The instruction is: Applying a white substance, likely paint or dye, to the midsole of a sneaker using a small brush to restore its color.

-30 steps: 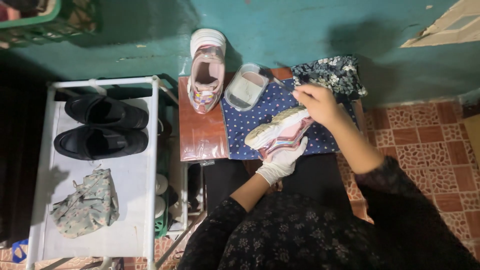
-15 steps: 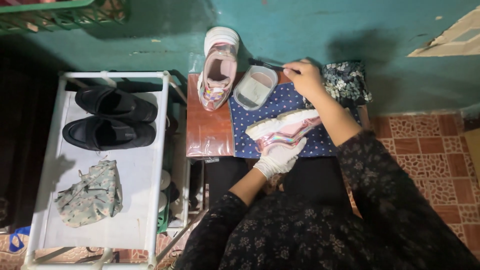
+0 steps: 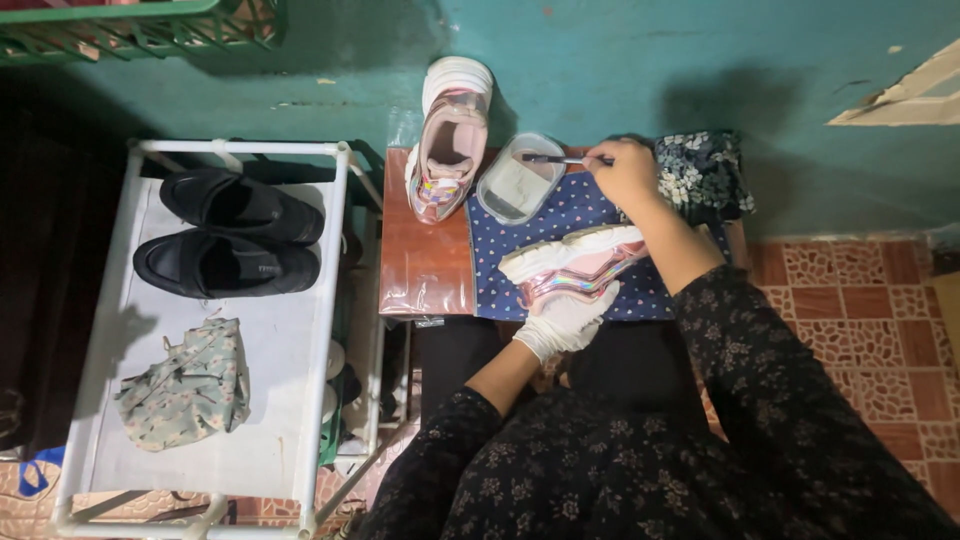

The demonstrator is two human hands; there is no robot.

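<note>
Left hand (image 3: pixel 562 322), in a white glove, closed around the heel end of a pink sneaker (image 3: pixel 575 264) lying on its side on the blue dotted cloth (image 3: pixel 560 215) over the table (image 3: pixel 425 270). Right hand (image 3: pixel 628 172), bare, pinches a thin brush (image 3: pixel 560 159), its tip over a clear plastic container (image 3: pixel 518 180). Second pink sneaker (image 3: pixel 448 145) upright just left of the container. Black shoes (image 3: pixel 235 235) on white rack (image 3: pixel 330 300) at left.

Small brown table (image 3: pixel 425 270): pink sneaker (image 3: pixel 447 150), clear tub (image 3: pixel 518 180), dotted blue cloth (image 3: pixel 560 262) lying directly on top.
</note>
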